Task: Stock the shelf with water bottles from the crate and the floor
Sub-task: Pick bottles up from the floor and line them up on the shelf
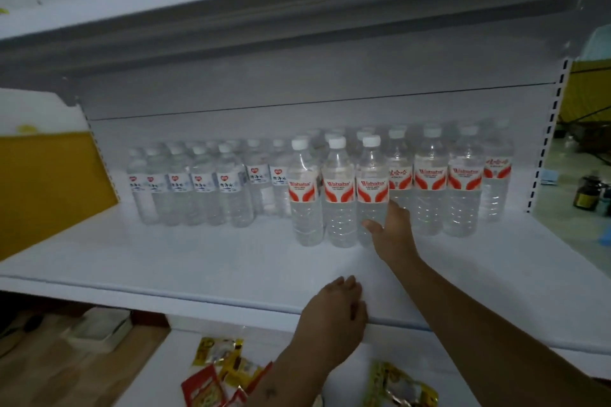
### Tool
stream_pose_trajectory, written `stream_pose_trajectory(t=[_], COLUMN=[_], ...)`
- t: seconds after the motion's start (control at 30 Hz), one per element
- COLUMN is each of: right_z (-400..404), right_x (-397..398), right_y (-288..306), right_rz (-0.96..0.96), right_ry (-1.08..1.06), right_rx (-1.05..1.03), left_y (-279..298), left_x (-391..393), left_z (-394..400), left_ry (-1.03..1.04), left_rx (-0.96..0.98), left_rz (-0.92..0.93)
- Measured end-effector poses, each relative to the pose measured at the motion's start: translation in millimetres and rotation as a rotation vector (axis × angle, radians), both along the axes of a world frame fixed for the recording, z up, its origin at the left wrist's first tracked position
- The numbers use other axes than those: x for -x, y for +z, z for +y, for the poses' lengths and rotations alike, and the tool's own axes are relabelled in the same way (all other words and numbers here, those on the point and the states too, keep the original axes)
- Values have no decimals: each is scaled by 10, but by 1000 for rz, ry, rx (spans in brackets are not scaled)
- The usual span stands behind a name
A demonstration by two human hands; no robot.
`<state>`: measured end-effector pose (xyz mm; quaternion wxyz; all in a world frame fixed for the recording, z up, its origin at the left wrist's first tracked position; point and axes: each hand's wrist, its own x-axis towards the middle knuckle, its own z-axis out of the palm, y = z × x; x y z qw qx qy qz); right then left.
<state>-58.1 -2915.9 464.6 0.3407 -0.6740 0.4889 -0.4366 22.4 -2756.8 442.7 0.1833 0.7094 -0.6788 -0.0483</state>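
Snack packets on lower shelf, crinkly foil, nearest. Left hand rests on shelf front edge, fingers loosely curled over lip, holding nothing. Right hand reaches in, thumb and fingers around base of front bottle. Risk: low grip could tip tall bottle into neighbours, domino along row. Bottles clear ribbed plastic, white caps, red labels; smaller blue-labelled group at left. Crate, floor stock not visible.
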Motion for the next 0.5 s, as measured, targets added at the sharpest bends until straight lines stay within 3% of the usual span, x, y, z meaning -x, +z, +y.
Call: stream_pose_trajectory(t=[0.13,0.23,0.5], right_z=[322,931,3101], right_x=[33,-102,-1333], right_y=[146,180,-138], right_rz=[45,-57,-25], right_ry=[-41,18,712], right_rx=[-124,-38,16], left_y=[-5,-37,-298], left_x=[-53,-238,-1112], left_z=[307,848,2863], left_ry=[56,185,679], left_rx=[63,214,309], left_rz=[160,369,496])
